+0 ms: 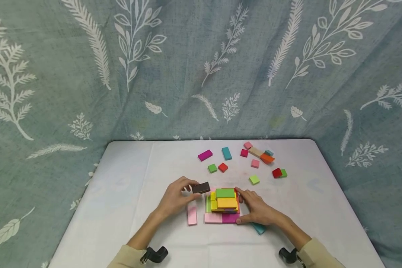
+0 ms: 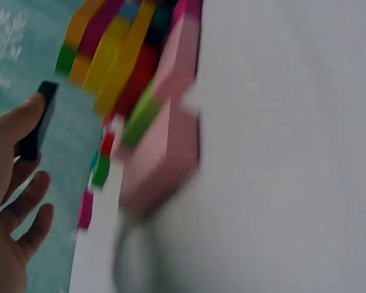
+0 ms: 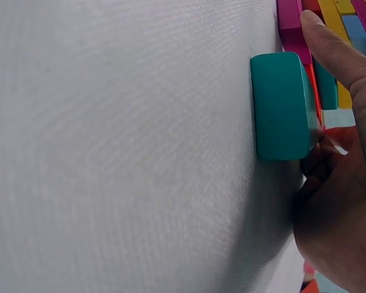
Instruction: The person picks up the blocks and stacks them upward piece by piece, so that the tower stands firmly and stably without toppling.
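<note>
My left hand point(image 1: 175, 196) pinches a dark brown block point(image 1: 201, 188) between thumb and fingers, just left of a stepped stack of coloured blocks point(image 1: 226, 203). In the left wrist view that dark block point(image 2: 41, 125) is held off the table. The stack has a green block point(image 1: 225, 192) on top, yellow ones under it, and pink and magenta blocks point(image 1: 230, 218) at its front base. Against the stack's right side rests my right hand point(image 1: 258, 208), its thumb at the magenta block and its fingers spread towards the far corner. A teal block point(image 3: 282, 107) lies beside that hand.
A loose pink block point(image 1: 192, 216) lies left of the stack. Behind it several blocks are scattered, including a magenta one point(image 1: 205, 155), a teal one point(image 1: 226, 153) and an orange one point(image 1: 267, 158). A patterned cloth point(image 1: 187, 74) hangs behind the white table point(image 1: 120, 208).
</note>
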A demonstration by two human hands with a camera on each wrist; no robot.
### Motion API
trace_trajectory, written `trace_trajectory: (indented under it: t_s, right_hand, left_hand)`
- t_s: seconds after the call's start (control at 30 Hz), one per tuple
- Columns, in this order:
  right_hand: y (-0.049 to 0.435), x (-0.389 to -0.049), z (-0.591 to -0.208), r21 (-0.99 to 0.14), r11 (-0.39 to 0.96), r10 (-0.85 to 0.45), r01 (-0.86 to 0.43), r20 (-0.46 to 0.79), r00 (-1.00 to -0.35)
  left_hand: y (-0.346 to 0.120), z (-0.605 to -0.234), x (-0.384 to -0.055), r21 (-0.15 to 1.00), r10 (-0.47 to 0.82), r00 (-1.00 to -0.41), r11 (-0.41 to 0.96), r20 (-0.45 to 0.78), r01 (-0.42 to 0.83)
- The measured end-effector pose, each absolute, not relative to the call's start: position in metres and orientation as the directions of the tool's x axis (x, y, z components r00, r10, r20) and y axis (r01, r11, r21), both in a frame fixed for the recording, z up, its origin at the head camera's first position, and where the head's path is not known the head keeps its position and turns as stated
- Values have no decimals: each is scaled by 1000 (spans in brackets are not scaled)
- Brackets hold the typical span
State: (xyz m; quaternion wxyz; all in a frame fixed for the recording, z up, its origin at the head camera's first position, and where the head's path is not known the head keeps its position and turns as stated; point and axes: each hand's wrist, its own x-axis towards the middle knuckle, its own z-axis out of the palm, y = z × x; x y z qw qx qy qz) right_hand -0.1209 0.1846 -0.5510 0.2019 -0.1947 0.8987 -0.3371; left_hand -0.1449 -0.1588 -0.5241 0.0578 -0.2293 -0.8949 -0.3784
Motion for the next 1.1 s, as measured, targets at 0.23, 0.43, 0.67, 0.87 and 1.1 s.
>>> trace_trajectory:
  t_s: [0.23, 0.43, 0.67, 0.87, 1.1]
  right_hand:
    - [187, -120, -554, -674, 709, -478, -210, -240, -845]
    - [187, -119, -555, -688, 688, -493, -229, -213, -843]
    - [187, -120, -554, -677, 702, -483, -222, -223, -847]
    - [187, -122, -554, -673, 703, -486, -230, -218, -847]
    - [187, -120, -554, -680, 704, -475, -207, -233, -849]
  left_hand:
    - [-101, -510, -130, 688, 392, -847, 502, 360, 524]
    - [-81, -506, -123, 624, 427, -847, 578, 317, 526]
    - [-83, -506, -123, 624, 426, -854, 590, 299, 513]
    - [-115, -507, -128, 704, 476, -869, 571, 135, 422]
    - [-170, -521, -125, 675, 609, -784, 628, -117, 387]
